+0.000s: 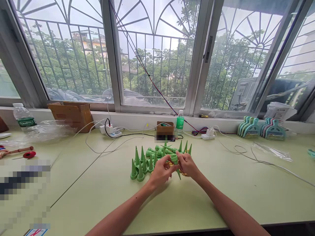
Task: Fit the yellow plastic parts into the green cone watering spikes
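Between both hands is a green cone-shaped piece (174, 159), its round open end up and its spike slanting down to the right. My left hand (161, 171) has its thumb and fingers closed on the piece from the left. From the right, my right hand (188, 164) pinches the same piece near its rim. Several green cones (140, 173) stand points up on the table, left of my left hand. Behind the hands lies a pile of green parts (157, 150), with more upright spikes at its right. Small yellowish pieces (183, 173) show partly beneath my right hand.
A small brown box (165, 128) and a green-labelled bottle (180, 121) stand behind the pile. White cables (236, 149) cross the pale green table (98, 190). Farther off are a cardboard box (71, 116), a power strip (208, 135) and teal plastic items (248, 127).
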{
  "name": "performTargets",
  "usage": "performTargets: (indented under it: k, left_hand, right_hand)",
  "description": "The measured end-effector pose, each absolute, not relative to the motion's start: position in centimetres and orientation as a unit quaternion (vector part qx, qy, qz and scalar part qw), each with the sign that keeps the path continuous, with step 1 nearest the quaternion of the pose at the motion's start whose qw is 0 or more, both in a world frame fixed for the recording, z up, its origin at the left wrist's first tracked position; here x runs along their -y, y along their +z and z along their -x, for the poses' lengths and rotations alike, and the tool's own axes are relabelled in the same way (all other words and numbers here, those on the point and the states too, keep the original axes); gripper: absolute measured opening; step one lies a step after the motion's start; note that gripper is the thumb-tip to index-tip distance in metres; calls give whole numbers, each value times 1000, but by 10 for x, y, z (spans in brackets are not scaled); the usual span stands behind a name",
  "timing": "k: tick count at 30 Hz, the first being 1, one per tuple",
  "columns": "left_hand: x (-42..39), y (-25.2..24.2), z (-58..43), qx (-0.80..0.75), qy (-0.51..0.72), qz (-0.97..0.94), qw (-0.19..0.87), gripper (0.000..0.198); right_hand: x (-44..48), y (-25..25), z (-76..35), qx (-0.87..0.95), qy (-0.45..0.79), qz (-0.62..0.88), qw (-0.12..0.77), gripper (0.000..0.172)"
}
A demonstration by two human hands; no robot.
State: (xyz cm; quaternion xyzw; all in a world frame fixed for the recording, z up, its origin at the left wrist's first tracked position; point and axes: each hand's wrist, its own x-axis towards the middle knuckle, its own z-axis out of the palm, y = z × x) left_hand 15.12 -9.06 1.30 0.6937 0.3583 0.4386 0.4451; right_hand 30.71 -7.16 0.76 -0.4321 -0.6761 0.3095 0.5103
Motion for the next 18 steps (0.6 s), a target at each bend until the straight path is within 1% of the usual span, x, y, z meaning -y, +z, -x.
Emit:
performTargets:
  k: [5,7,12,18]
  left_hand:
    - [91,13,-153,-369,458,-718,372,22]
    - [90,13,-153,-368,463,-725,353,20]
    - [91,13,-155,-374,476,-712,355,24]
    - [88,15,-154,-378,491,-686,382,34]
  right_hand:
    - [68,3,-308,684,317,429,497,69]
    - [68,3,-308,681,321,427,501,69]
    - [71,6,-305,667,334,418,518,68]
    - [68,4,-307,639,343,408,554,66]
